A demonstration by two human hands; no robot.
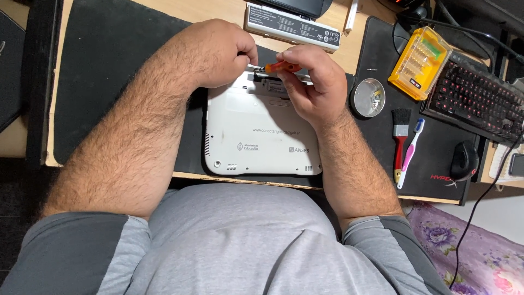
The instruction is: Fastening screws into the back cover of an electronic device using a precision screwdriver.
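Two bare hands are meeting over the far edge of a white plastic small laptop (262,134) that is lying underside up on a black desk mat (103,71), just in front of me. I am watching the right hand (311,84) pinching an orange-handled small screwdriver (281,67) between thumb and curled fingers, the handle lying nearly flat and pointing left, which looks like the way to reach into the open battery recess at the laptop's far edge. The left hand (218,54) is curling closed beside it, fingertips pressed together at the tool's tip, apparently steadying it or a small part; what it is pinching I cannot tell. A long white battery pack (292,27) is lying just beyond the hands, probably set aside out of that recess. To the right, on a second black mat (436,158), a round metal dish (367,98) is sitting within reach, seemingly for small parts, with a yellow transparent bit case (419,63) farther off, a red-handled black brush (400,139) and a pink-and-white toothbrush (409,155) side by side, then a black keyboard with red backlight (472,98) and a black mouse (464,160). Everything is resting on a light wooden desk (229,11); a purple floral cloth (469,246) is showing below at the near right.
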